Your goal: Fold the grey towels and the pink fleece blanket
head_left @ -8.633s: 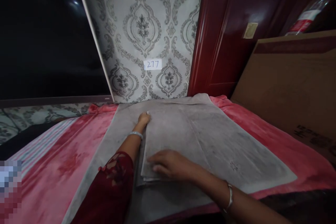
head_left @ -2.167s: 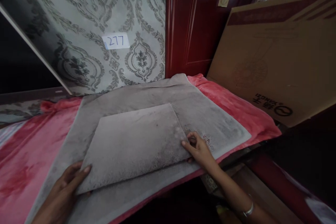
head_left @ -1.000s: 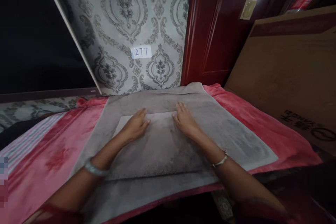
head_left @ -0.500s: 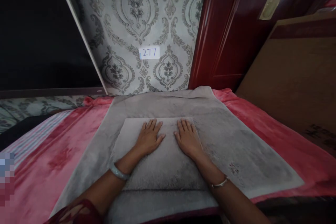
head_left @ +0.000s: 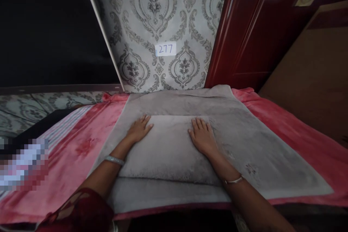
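Left hand [head_left: 137, 130] and right hand [head_left: 202, 135] partly hide the folded cloth [head_left: 167, 148].

Patterned wallpaper [head_left: 181, 18] shows between a black screen [head_left: 51, 32] and dark-red panelling [head_left: 252, 32].

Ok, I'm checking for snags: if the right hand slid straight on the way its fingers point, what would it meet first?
The right hand would likely cross the far edge of the folded grey cloth first, then run onto the spread grey cloth beneath; the patterned wall lies beyond, depth unclear.
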A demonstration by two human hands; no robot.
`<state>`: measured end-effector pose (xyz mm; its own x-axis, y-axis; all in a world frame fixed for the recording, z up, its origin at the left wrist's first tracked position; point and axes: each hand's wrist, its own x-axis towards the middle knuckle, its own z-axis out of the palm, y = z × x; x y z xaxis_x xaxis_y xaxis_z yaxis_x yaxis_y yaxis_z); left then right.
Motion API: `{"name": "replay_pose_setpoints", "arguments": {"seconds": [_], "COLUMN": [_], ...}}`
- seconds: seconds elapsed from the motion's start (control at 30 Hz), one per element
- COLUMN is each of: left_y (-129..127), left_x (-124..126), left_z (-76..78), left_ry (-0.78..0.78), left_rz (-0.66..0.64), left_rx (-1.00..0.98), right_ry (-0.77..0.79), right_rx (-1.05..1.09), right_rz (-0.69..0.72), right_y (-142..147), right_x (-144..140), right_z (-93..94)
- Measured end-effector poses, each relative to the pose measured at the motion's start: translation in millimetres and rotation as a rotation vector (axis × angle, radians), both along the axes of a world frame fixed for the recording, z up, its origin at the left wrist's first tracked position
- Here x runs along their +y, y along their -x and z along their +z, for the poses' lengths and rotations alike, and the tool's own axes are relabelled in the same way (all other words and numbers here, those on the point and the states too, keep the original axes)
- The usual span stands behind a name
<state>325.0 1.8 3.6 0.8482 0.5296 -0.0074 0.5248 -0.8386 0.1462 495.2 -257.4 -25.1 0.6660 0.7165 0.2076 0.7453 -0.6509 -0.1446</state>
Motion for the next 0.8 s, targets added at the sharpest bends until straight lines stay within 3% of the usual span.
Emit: {"name": "replay_pose_setpoints", "arguments": {"seconds": [0.1,0.2,0.3,0.4,0.5,0.57,0.67,0.8], "left_y": [3.6,1.1,-2.2,-1.7,3.9,8.5,12.7,12.9], "left_x": [8.4,-2.5,-37.2,-91.0,-141.9,-162.9,-172.9,-168.9], "left_z": [-2.2,11.9,33.3,39.4,21.1,2.6,-17.8,-21.3], "left_ry": [0.011,-0.005,-0.097,-0.142,-0.088,-0.056,-0.051,-0.054], "left_rz": [0.0,0.073,0.12,-0.121,-0.384,-0.446,-0.458,-0.461], "left_rx": [-0.011,0.06,0.061,-0.034,-0.068,-0.07,-0.097,-0.111], "right_ry": [0.009,0.015,0.006,-0.07,-0.11,-0.069,0.001,0.003], "right_rx": [0.015,0.053,0.129,0.149,0.103,0.094,0.093,0.09], "right_rz": [-0.005,-0.003,0.01,0.063,0.117,0.11,0.082,0.073], "right_y": [0.7,-1.9,-5.0,0.6,18.4,32.5,46.5,48.8], "right_x": [0.4,0.9,-5.4,-23.6,-46.4,-57.4,-63.7,-62.6], "right_z": [3.0,9.8,20.3,25.8,18.9,10.3,0.5,-0.8]}}
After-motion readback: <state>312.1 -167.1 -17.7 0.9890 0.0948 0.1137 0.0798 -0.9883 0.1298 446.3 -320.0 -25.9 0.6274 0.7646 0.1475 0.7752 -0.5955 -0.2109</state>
